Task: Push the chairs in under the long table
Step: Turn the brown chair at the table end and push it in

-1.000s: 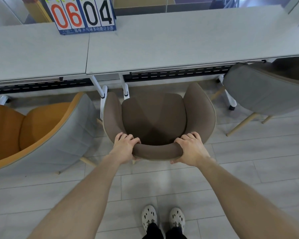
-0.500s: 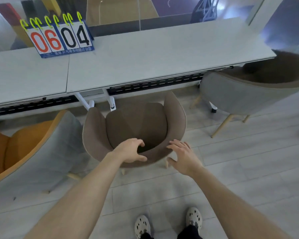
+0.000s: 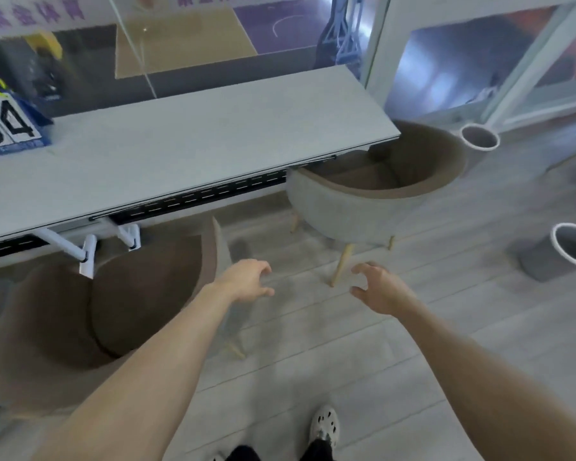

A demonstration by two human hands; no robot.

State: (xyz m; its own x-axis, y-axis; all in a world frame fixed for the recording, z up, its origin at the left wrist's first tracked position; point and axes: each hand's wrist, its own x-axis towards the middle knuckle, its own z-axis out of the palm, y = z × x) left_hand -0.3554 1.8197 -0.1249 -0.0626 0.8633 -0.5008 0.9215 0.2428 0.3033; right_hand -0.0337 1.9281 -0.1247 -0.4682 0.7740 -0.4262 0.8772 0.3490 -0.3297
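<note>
The long pale grey table (image 3: 213, 138) runs across the upper left. A brown tub chair (image 3: 130, 301) sits at lower left with its seat front under the table edge. A grey chair with a brown inside (image 3: 363, 207) stands at the table's right end, its back toward me and its front partly under the top. My left hand (image 3: 246, 281) and my right hand (image 3: 379, 291) hover over the floor between the two chairs, fingers curled apart and holding nothing. Neither hand touches a chair.
A scoreboard flip card (image 3: 7, 128) stands on the table at far left. Two grey round bins (image 3: 479, 141) (image 3: 569, 251) stand on the floor at right. Glass panels rise behind the table. My white shoes (image 3: 323, 427) are on the pale plank floor.
Both hands have let go of the brown chair's back and moved right. The view has swung right, so the grey chair now lies ahead.
</note>
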